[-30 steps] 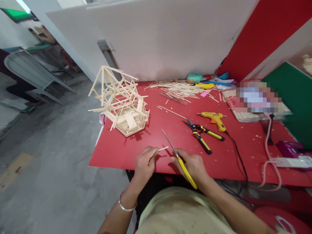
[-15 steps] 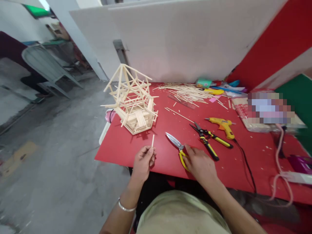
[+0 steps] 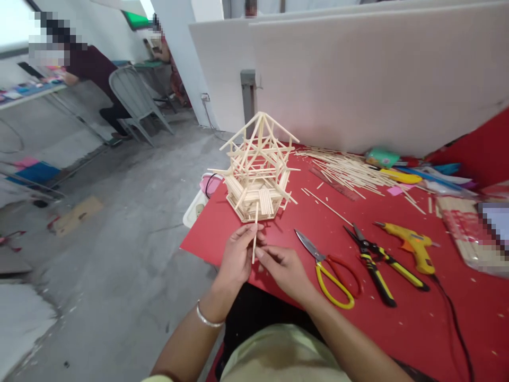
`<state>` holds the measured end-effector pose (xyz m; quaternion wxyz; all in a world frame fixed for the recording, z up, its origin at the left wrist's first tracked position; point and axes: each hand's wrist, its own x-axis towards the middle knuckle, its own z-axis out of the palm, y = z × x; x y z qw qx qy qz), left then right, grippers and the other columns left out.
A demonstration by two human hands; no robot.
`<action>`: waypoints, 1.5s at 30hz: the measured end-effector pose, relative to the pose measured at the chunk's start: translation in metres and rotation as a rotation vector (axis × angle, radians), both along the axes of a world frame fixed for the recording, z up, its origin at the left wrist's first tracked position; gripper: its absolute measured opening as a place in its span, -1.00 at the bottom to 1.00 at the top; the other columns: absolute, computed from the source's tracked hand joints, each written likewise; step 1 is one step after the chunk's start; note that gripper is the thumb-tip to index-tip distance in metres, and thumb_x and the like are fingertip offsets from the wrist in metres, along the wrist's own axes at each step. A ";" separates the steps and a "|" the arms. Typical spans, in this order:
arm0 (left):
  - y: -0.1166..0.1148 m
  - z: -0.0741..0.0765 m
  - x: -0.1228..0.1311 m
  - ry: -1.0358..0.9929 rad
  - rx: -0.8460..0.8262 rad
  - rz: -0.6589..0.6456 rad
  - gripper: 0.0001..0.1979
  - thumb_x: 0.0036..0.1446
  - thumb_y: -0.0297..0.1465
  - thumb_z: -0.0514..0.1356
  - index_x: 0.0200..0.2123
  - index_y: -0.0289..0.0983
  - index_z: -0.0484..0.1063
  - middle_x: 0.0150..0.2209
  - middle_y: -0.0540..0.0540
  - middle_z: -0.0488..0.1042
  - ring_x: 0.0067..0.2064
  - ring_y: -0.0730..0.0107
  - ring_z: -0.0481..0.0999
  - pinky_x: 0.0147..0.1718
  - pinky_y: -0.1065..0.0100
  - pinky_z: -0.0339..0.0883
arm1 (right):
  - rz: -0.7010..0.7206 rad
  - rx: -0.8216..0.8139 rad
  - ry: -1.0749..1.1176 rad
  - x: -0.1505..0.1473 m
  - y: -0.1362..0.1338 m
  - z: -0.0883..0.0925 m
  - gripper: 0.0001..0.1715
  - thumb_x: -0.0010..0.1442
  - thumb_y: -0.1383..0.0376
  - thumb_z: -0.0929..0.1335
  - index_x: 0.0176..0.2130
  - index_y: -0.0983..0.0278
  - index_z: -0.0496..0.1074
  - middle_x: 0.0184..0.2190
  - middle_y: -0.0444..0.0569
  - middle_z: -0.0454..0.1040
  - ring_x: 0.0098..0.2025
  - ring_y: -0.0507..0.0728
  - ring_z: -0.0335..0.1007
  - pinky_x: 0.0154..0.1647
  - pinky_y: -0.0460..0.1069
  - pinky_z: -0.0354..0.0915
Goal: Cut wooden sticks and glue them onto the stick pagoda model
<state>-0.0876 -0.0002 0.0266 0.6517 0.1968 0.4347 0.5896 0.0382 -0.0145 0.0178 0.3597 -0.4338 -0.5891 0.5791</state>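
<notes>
Between finger and thumb, my left hand [image 3: 239, 249] pinches a short wooden stick [image 3: 255, 225], held nearly upright at the table's near edge. My right hand [image 3: 283, 268] is closed at the stick's lower end, thumb and fingertips against it. Just beyond the hands stands a small pavilion-like stick model [image 3: 260, 175] with a pointed open roof frame and a many-sided base. To the right of my right hand lie scissors [image 3: 324, 270] with one yellow and one red handle, then pliers-like cutters [image 3: 376, 260] with black and yellow handles.
A yellow glue gun [image 3: 409, 244] with a black cord lies on the red table [image 3: 334, 339]. Loose sticks [image 3: 350, 170] are heaped at the back, beside a green roll [image 3: 382, 158]. A white board [image 3: 358, 79] stands behind. Far left, a person sits by a grey chair [image 3: 133, 95].
My right hand has let go of the scissors and moved left to the stick. My left hand has brought the stick nearer the model. The view has turned left.
</notes>
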 end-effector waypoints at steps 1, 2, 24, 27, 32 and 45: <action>0.003 0.001 -0.001 0.010 -0.005 0.005 -0.76 0.03 -0.29 0.36 -0.30 -0.35 0.55 -0.51 -0.01 0.46 -0.52 0.56 0.42 -0.52 0.52 0.30 | 0.010 -0.004 0.012 -0.002 0.003 0.000 -0.54 0.25 0.02 0.32 -0.43 0.33 0.48 -0.54 -0.16 0.40 -0.47 -0.02 0.23 -0.41 -0.13 0.18; 0.006 0.001 -0.001 0.019 -0.013 0.011 -0.76 0.03 -0.28 0.36 -0.30 -0.35 0.55 -0.52 0.01 0.44 -0.57 0.60 0.37 -0.56 0.53 0.26 | 0.018 -0.007 0.025 -0.003 0.006 -0.001 -0.55 0.24 0.02 0.33 -0.42 0.33 0.48 -0.52 -0.16 0.40 -0.45 -0.02 0.24 -0.39 -0.12 0.19; 0.026 -0.012 -0.002 0.217 -0.005 -0.018 -0.72 0.04 -0.19 0.30 -0.40 -0.32 0.51 -0.70 0.11 0.26 -0.72 0.62 0.20 -0.71 0.53 0.09 | -0.126 -0.204 0.155 -0.010 0.026 -0.001 -0.57 0.12 -0.01 0.40 -0.45 0.31 0.52 -0.64 -0.14 0.41 -0.63 -0.04 0.23 -0.59 -0.12 0.19; 0.027 -0.013 -0.001 0.222 -0.008 -0.028 -0.72 0.03 -0.18 0.31 -0.39 -0.32 0.51 -0.70 0.11 0.25 -0.72 0.62 0.19 -0.71 0.53 0.09 | -0.140 -0.199 0.152 -0.009 0.026 -0.005 -0.59 0.14 0.01 0.40 -0.42 0.31 0.54 -0.63 -0.14 0.42 -0.62 -0.05 0.24 -0.57 -0.12 0.20; 0.029 -0.015 0.000 0.241 -0.031 -0.022 -0.68 -0.01 -0.15 0.33 -0.37 -0.32 0.53 -0.70 0.11 0.26 -0.72 0.61 0.20 -0.72 0.53 0.09 | -0.151 -0.200 0.157 -0.009 0.025 -0.009 -0.59 0.14 0.01 0.40 -0.43 0.30 0.55 -0.64 -0.13 0.42 -0.62 -0.04 0.24 -0.57 -0.12 0.20; 0.030 -0.012 0.004 0.235 0.035 0.028 -0.80 0.05 -0.28 0.31 -0.38 -0.33 0.55 -0.58 0.06 0.35 -0.64 0.65 0.24 -0.65 0.56 0.09 | -0.168 -0.218 0.167 -0.007 0.027 -0.009 -0.60 0.12 0.01 0.40 -0.42 0.30 0.55 -0.63 -0.13 0.43 -0.63 -0.05 0.24 -0.60 -0.13 0.19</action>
